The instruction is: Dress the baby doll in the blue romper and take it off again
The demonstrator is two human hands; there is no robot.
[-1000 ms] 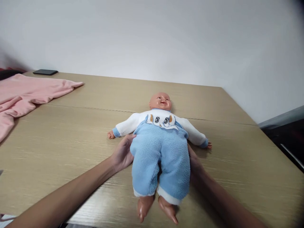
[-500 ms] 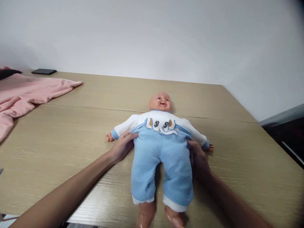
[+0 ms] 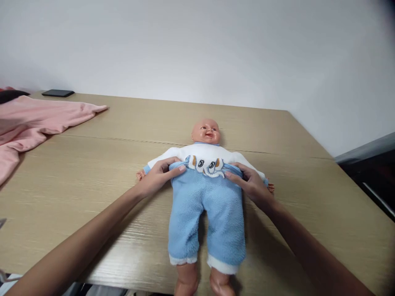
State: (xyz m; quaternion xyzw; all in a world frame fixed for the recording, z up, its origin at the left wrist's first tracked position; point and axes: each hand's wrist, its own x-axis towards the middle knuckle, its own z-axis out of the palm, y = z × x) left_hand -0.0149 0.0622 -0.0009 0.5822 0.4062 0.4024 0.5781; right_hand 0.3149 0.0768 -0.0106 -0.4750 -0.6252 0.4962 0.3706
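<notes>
A baby doll lies on its back, head away from me, in a white long-sleeved top with blue cuffs. Its fleecy blue pants have white hems and an embroidered elephant face at the waist. My left hand pinches the waistband at the left side, thumb in front and fingers behind. On the other side my right hand grips the waistband the same way, beside the elephant's trunk. The doll's bare legs show below the hems; its feet are cut off by the frame.
The wooden table has a seam across it. Pink cloth lies at the left, with a black phone-like slab behind it near the white wall. A dark object stands past the right edge.
Both hands have moved up from the sides of the pants onto the waistband, thumbs now over its front. The doll has shifted slightly left, and the waistband looks stretched sideways.
</notes>
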